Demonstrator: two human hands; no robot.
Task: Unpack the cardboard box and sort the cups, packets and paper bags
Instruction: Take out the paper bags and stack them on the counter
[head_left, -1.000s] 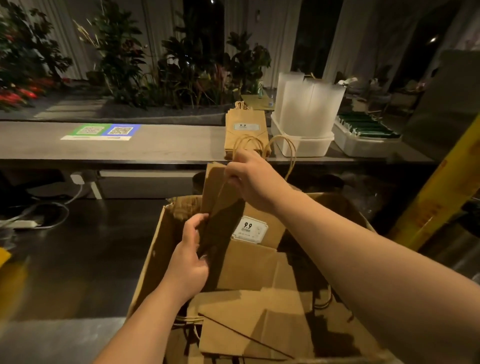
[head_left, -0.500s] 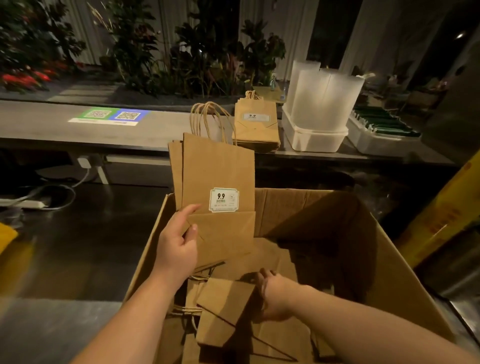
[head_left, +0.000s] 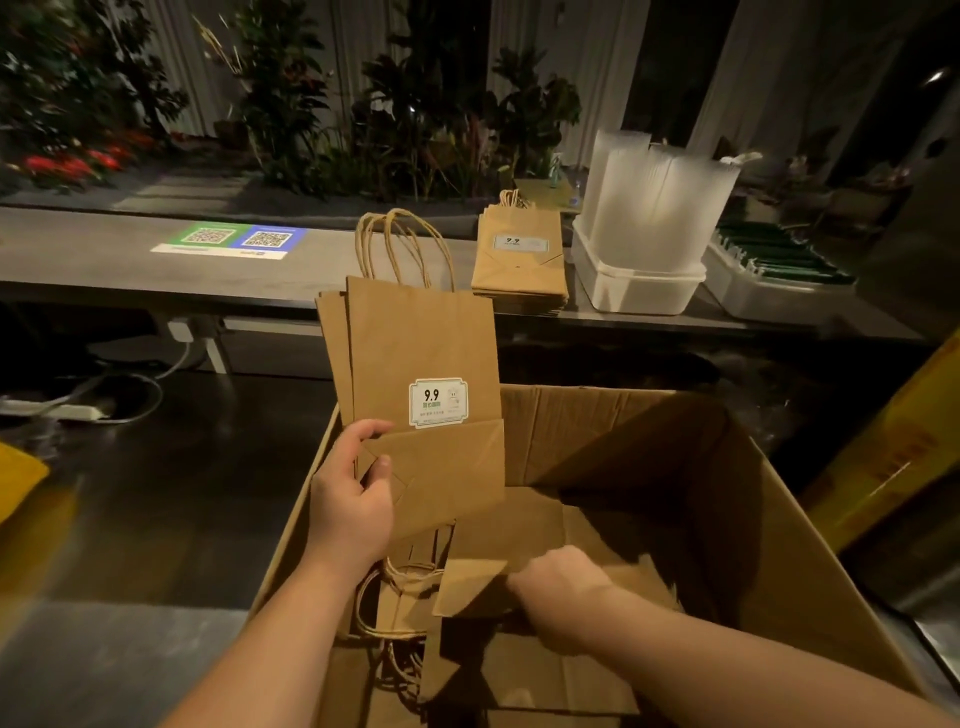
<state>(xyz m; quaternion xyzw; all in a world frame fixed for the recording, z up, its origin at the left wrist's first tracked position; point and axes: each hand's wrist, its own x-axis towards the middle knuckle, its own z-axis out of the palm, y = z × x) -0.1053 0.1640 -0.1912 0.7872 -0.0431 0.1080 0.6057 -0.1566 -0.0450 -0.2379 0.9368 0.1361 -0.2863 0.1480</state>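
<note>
Inside the cardboard box (head_left: 649, 447), my right grip (head_left: 561, 587) clasped the flat bag (head_left: 478, 587) lying just leftward; my left grip (head_left: 353, 499), beside it, pinched the upright bundle (head_left: 415, 343), handles up.

The paper bags (head_left: 421, 353) at the near left are plain kraft brown; the front one carries a white label (head_left: 438, 402) edged in green with black "9.9". The bags in the box (head_left: 498, 535) and the cardboard box (head_left: 779, 545) are the same brown. On the far grey counter (head_left: 104, 260), a sheet (head_left: 228, 240) is half green, half blue, with speckled black-and-white codes. The cups (head_left: 654, 202) look frosted white, the packets (head_left: 779, 254) dark green, and the far-left flowers (head_left: 67, 166) red.
</note>
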